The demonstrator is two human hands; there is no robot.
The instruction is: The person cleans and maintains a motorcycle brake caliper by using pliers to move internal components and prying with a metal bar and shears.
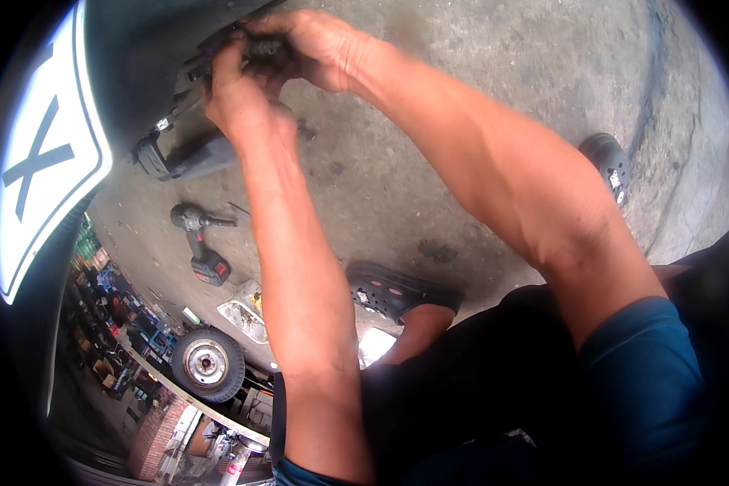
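- White panel (49, 174) with a dark marking: observed left of the cordless power tool (198, 241), which lay on the floor (478, 73).
- Elongated dark piece (198, 156): found just above the power tool in view.
- Wheel (207, 361): located below the power tool, well apart from it.
- Shallow tray (245, 319): noted below and right of the power tool.
- Left hand (249, 104): above and right of the power tool, fingers grasping a ribbed dark part (266, 47); fingertips partly hidden.
- Right hand (322, 47): farther right of the power tool, fingers bent around the same part; firmness could not be determined.
- Dark clogs (389, 290): worn, both right of the power tool.
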